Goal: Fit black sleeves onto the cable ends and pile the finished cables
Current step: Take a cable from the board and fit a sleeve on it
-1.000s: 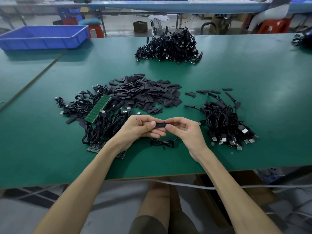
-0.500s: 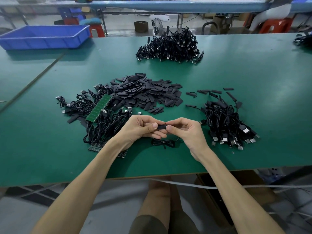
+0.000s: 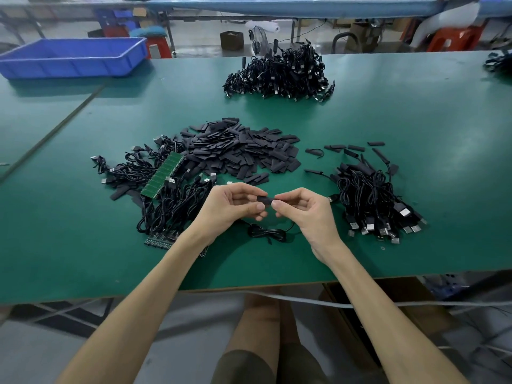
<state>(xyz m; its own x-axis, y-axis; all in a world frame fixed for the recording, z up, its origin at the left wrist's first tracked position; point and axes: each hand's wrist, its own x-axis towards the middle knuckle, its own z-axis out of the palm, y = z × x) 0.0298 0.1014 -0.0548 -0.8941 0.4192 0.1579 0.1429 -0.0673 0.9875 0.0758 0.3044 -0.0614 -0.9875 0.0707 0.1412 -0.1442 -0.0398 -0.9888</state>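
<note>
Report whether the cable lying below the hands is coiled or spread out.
Coiled: the cable lies bunched in a small bundle on the green table, one strand leading toward the right hand.

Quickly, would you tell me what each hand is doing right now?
Left hand: pinching one end of the black sleeve.
Right hand: pinching the sleeve's other end.

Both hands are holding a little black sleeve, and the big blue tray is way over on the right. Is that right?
Not quite. The left hand and right hand do pinch the black sleeve between them, but the blue tray sits far off on the left, not the right. The head view shows it.
</note>
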